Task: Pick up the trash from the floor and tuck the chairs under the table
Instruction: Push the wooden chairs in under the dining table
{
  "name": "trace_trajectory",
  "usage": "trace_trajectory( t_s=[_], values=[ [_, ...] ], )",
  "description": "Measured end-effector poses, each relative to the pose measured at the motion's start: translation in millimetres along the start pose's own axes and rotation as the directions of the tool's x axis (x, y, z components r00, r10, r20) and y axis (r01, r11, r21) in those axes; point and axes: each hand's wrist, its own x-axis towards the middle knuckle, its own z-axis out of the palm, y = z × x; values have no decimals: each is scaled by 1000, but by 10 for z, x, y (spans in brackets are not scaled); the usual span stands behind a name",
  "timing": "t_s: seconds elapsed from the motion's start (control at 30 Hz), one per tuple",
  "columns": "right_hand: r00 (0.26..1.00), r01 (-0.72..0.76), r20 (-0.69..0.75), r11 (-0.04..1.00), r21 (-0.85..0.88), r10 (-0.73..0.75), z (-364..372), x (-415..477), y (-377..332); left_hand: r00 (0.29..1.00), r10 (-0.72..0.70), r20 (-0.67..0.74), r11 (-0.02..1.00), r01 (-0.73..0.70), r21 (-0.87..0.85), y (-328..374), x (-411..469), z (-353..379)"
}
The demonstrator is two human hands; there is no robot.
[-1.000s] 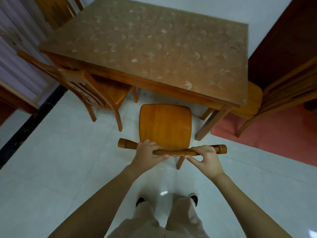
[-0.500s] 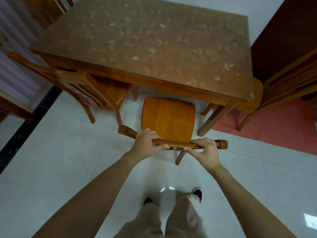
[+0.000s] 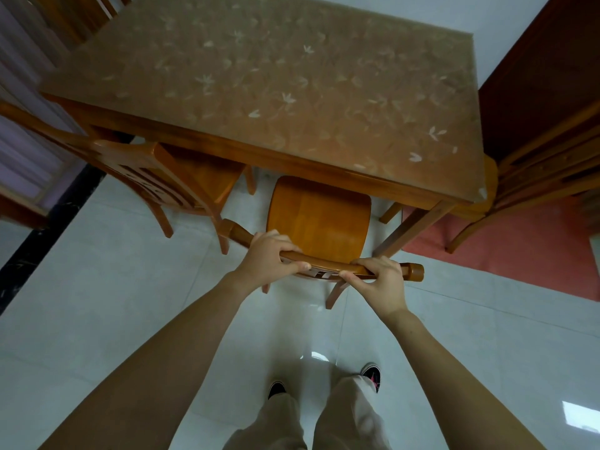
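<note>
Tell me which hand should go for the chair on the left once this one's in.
Left, probably. The left hand grips the middle chair's back rail at the end beside the left chair; the right hand sits on the far end, near the table leg.

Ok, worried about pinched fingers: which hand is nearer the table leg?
Right. The right hand grips the top rail close by the table leg; the left hand grips it farther left.

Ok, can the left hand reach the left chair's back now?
Probably, once it lets go: the left hand grips the middle chair's rail, and nothing stands between it and the left chair's back.
</note>
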Motion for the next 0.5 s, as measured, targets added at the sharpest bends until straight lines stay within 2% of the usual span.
trace_trajectory(
  t_s=[0.5],
  values=[
    [999,-19,-41,1000,22,20,32,579,-39,999,21,29,1000,-21,-4,-184,631,-181]
  ],
)
